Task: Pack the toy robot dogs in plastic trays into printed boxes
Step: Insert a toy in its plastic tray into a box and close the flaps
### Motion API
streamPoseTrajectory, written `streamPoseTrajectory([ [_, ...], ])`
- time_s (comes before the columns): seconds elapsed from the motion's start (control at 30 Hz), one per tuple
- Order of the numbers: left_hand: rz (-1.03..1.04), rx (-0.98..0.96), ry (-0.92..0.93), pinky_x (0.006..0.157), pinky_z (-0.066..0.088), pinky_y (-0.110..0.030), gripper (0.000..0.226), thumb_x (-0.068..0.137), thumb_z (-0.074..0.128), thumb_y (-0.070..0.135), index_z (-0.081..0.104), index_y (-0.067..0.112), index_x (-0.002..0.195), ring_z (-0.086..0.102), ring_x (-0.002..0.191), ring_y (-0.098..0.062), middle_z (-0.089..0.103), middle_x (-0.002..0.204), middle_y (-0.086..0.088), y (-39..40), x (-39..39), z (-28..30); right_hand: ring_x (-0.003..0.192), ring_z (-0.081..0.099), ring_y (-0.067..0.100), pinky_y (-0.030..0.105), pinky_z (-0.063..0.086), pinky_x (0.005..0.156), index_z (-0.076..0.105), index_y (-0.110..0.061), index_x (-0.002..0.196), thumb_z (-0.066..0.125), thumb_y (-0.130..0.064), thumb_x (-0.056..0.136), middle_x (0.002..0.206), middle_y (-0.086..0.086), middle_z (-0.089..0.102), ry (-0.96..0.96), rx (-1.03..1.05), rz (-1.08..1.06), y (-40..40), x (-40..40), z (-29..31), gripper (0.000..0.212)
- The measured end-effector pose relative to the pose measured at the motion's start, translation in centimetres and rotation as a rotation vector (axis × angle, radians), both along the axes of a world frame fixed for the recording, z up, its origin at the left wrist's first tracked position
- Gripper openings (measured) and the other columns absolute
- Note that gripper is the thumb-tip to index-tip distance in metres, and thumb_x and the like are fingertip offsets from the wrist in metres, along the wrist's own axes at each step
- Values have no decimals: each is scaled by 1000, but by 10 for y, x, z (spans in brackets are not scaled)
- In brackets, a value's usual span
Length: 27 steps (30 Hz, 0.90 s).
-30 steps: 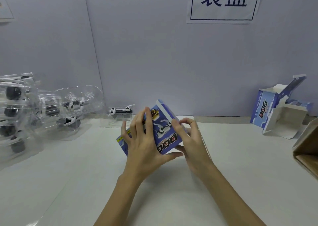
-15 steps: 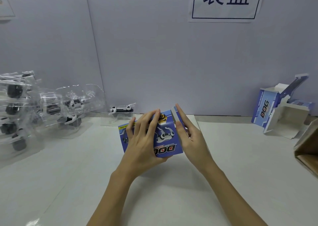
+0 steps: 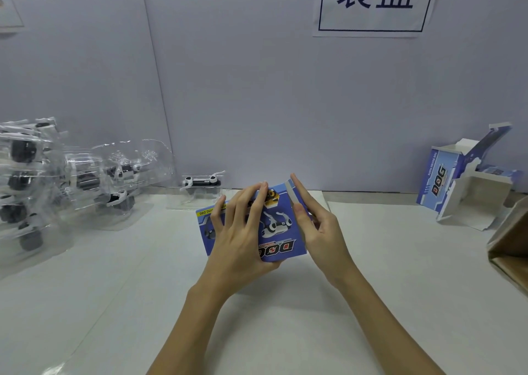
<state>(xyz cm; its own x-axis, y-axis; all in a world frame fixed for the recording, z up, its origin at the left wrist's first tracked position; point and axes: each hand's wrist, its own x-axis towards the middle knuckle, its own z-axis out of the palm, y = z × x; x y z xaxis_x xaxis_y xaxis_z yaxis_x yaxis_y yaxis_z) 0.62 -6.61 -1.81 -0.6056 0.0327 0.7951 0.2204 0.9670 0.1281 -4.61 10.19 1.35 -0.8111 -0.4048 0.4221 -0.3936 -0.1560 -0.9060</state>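
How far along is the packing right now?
In hand: the left hand grips a blue printed box while the right hand presses its end. Left: clear plastic trays of toy dogs wait at left; an open blue box stands at right.

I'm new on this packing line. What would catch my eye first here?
The blue printed box at the table's centre, held by the left hand with the right hand against its end. Then the clear trays with toy dogs piled at left, and an open box at far right.
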Motion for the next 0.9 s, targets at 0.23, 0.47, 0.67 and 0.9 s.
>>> streamPoseTrajectory([
  [0.23, 39, 7, 12, 121, 22, -62, 122, 65, 81, 66, 22, 17, 160, 31, 148, -27, 37, 159, -9, 3, 1, 0, 121, 66, 15, 29, 64, 78, 40, -47, 152, 49, -32, 104, 142, -3, 56, 45, 75, 9, 3, -3, -1, 51],
  [0.47, 56, 2, 24, 121, 21, -60, 122, 65, 83, 64, 24, 16, 160, 32, 148, -27, 38, 159, -8, 5, 0, 0, 122, 66, 15, 31, 64, 79, 38, -49, 150, 49, -37, 98, 140, -4, 60, 24, 89, 98, 7, -5, 1, 55],
  [0.67, 57, 8, 21, 122, 20, -58, 119, 65, 79, 65, 25, 17, 160, 33, 148, -28, 38, 159, -7, 4, 0, -1, 123, 66, 17, 36, 64, 85, 34, -53, 151, 44, -41, 99, 145, -4, 57, 30, 103, 128, 4, -4, -2, 55],
  [0.9, 42, 21, 15, 122, 21, -60, 119, 66, 80, 64, 24, 17, 160, 34, 148, -28, 38, 160, -7, 2, 1, 0, 129, 61, 17, 35, 63, 86, 30, -56, 150, 41, -37, 103, 147, -6, 53, 93, 70, 115, -2, -1, -6, 52],
])
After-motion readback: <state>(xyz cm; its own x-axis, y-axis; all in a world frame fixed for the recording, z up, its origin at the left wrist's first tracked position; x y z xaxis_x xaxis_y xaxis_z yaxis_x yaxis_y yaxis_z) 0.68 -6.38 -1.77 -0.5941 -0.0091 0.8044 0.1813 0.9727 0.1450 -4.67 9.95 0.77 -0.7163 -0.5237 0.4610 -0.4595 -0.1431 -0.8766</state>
